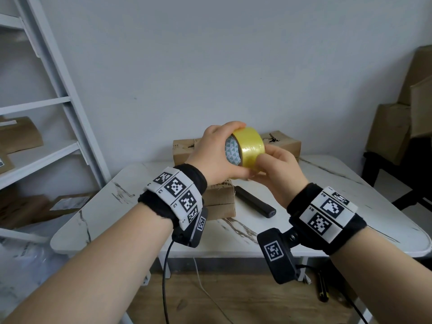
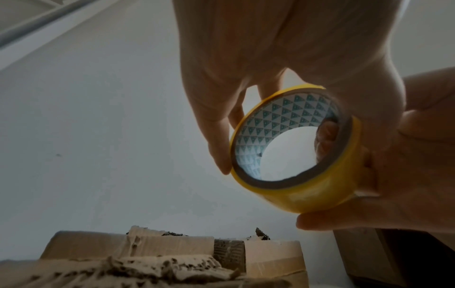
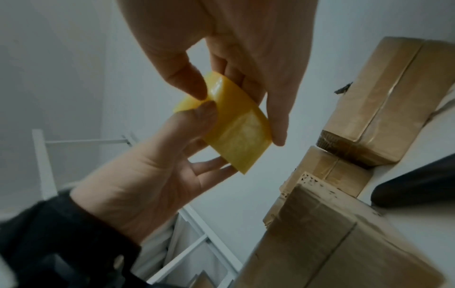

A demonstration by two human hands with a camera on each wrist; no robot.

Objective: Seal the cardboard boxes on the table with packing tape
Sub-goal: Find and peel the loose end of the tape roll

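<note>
A yellow packing tape roll (image 1: 251, 142) is held in the air above the table, its patterned core (image 2: 283, 115) turned to the left. My left hand (image 1: 215, 153) grips it, fingers over the top and thumb underneath. My right hand (image 1: 275, 164) pinches the roll's right side, with thumb (image 3: 184, 78) and fingers pressed on the outer tape (image 3: 236, 132). Below the hands lies a brown cardboard box (image 1: 221, 199) with a torn top. Another cardboard box (image 1: 284, 142) lies at the back of the table. No loose tape end shows.
A black cutter (image 1: 254, 202) lies on the white marble table (image 1: 145, 199) right of the near box. White shelving (image 1: 46, 108) with cardboard parcels stands at the left. Stacked cartons (image 1: 392, 127) stand at the far right. A yellow-and-black tool (image 1: 322, 288) lies on the floor.
</note>
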